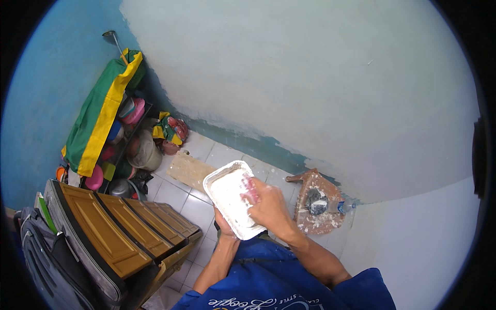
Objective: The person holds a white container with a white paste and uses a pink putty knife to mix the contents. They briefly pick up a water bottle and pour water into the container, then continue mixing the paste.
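A white rectangular tray (217,178) with rounded corners and a smeared rim is held up in front of my body. Bright white paint or paste covers its inside. My left hand (224,225) supports the tray from below at its near left side, its fingers mostly hidden underneath. Over the tray's right side, my right hand (269,202) is closed and slightly smeared by motion. Something reddish-pink (251,191) shows at its fingers, against the white stuff; its kind is unclear.
A paint-spattered brown plastic stool (330,223) bears a dark lump (316,201) and a clear bottle (345,206). A board (188,169) lies on the tiles. To the left are a wooden drawer cabinet (116,222), a backpack (39,253) and a cloth-covered rack (98,111). Ahead rises a partly whitened wall (310,77).
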Demonstrator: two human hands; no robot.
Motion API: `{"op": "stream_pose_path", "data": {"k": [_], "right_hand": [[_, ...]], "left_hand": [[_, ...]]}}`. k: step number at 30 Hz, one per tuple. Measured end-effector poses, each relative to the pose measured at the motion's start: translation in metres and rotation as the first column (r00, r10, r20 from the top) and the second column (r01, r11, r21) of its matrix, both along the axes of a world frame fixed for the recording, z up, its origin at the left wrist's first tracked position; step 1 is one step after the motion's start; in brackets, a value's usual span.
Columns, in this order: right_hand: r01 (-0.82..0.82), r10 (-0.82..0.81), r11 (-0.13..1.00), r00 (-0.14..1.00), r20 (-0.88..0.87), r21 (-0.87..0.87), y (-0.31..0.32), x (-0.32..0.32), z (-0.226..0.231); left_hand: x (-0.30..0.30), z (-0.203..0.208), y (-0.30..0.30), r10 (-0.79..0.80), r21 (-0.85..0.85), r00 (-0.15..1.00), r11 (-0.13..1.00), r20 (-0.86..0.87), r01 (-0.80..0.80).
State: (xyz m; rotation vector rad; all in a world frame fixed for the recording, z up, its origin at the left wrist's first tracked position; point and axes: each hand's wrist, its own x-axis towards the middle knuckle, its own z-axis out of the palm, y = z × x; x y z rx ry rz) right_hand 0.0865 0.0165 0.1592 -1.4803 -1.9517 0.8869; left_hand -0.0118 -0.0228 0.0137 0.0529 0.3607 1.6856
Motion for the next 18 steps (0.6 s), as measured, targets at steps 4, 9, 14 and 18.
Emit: {"op": "stream_pose_path", "data": {"k": [4,9,14,18], "right_hand": [[0.015,-0.014,1.000,0.996,-0.086,0.017,0.000,0.000,-0.003],[0.045,-0.043,0.999,0.997,-0.062,0.030,0.004,0.001,-0.003],[0.078,-0.078,0.997,0.997,0.016,0.013,0.002,-0.006,-0.006],[-0.014,0.013,1.000,0.999,-0.047,-0.013,-0.001,-0.006,0.009]], "left_hand": [[-0.002,-0.004,0.003,-0.018,0.059,0.996,0.998,-0.082,0.023],[0.002,0.015,0.004,-0.013,0.007,0.999,1.000,-0.033,0.013],[0.001,-0.001,0.001,-0.015,0.045,0.998,0.999,-0.068,0.018],[0.002,0.006,0.000,0.003,0.022,0.999,1.000,-0.054,-0.002]]}}
